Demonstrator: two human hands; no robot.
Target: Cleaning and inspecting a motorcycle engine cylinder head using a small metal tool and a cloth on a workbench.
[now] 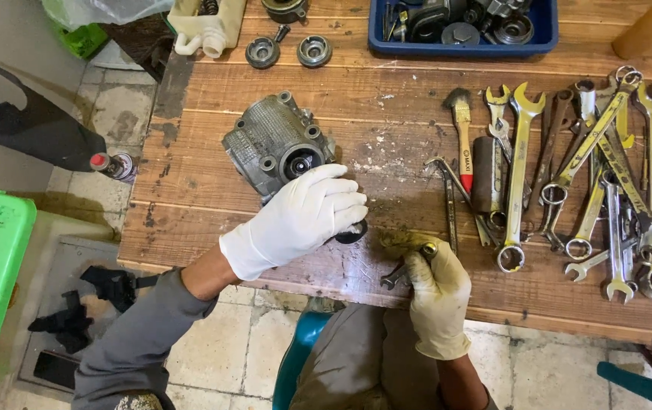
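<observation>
1. A repair workshop is shown.
2. Many wrenches [607, 197] are laid out on a worn wooden bench [212, 152] (stained and scratched).
3. Metal parts are kept in a blue tray [463, 47].

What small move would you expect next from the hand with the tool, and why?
Probably the right hand brings its small metal tool over to the grey metal housing, because the left hand already rests on the housing's near side, steadying it on the wooden bench.
</observation>
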